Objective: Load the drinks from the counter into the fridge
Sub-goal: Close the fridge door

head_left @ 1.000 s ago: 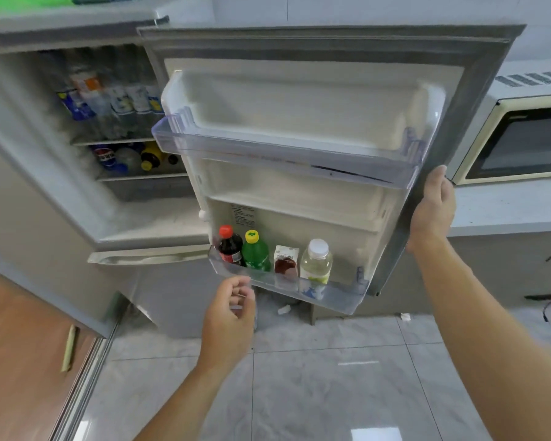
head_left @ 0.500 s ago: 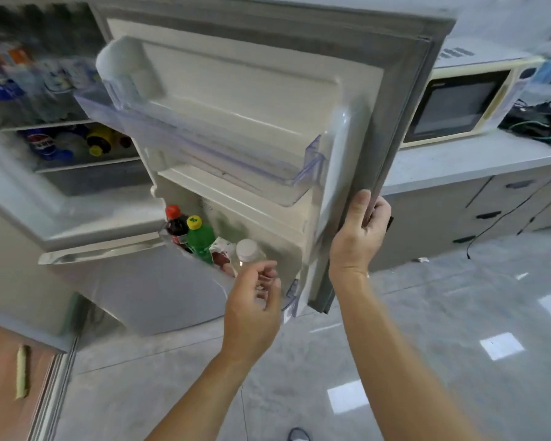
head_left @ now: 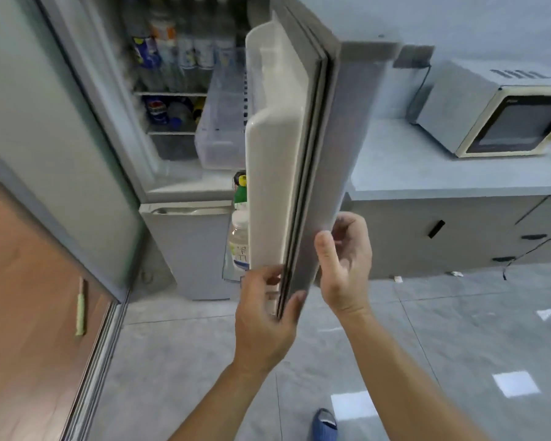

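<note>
Fridge door (head_left: 287, 148) seen edge-on; left hand (head_left: 264, 313) and right hand (head_left: 347, 265) both grasp its lower near edge. Drinks: clear bottle (head_left: 239, 243) and green bottle (head_left: 240, 192) in door bin, more bottles (head_left: 178, 55) on far fridge shelves. Microwave (head_left: 497, 113) on counter (head_left: 442, 170), right.

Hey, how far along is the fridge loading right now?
Done: bottles fill the fridge shelves, and a clear bottle and a green one stand in the door rack. In hand: left hand and right hand hold the fridge door edge. Left: shutting it; the counter shows no drinks.
</note>
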